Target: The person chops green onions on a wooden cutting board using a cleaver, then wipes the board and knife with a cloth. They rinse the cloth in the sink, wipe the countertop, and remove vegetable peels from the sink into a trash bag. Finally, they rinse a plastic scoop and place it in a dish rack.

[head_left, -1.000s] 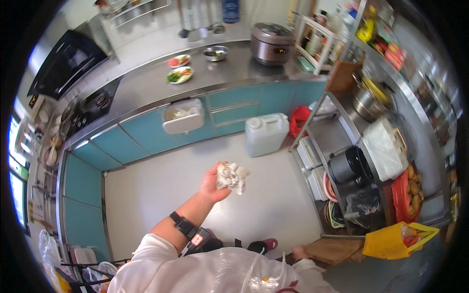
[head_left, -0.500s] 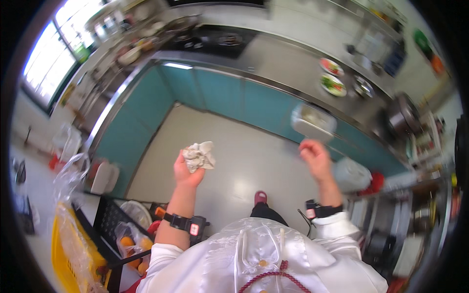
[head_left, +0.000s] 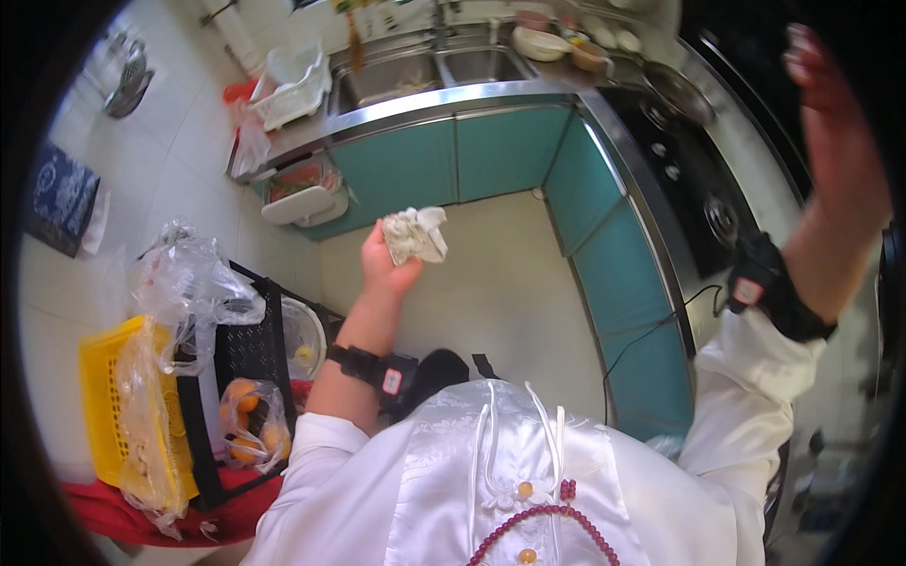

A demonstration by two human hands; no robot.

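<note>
A crumpled whitish cloth (head_left: 415,236) is gripped in my left hand (head_left: 389,271), with the fingers closed round it. This hand is held out over the floor, in front of the teal cabinets (head_left: 396,184) below the sink. My right hand (head_left: 830,132) is raised at the far right, near the stove side, with its fingers stretched out and nothing seen in them. It is slightly blurred. Each wrist wears a black strap with a small device.
Ahead is a steel double sink (head_left: 392,80) with a white dish rack (head_left: 293,90) on its left. A black gas stove (head_left: 689,174) lies along the right counter. At my left stand a yellow basket (head_left: 106,396) and bagged oranges (head_left: 247,424). A dark cable (head_left: 637,344) hangs by the cabinets.
My view has turned left toward the sink. The cloth stays in my left hand. My right hand has risen to the upper right, away from the container it was beside.
</note>
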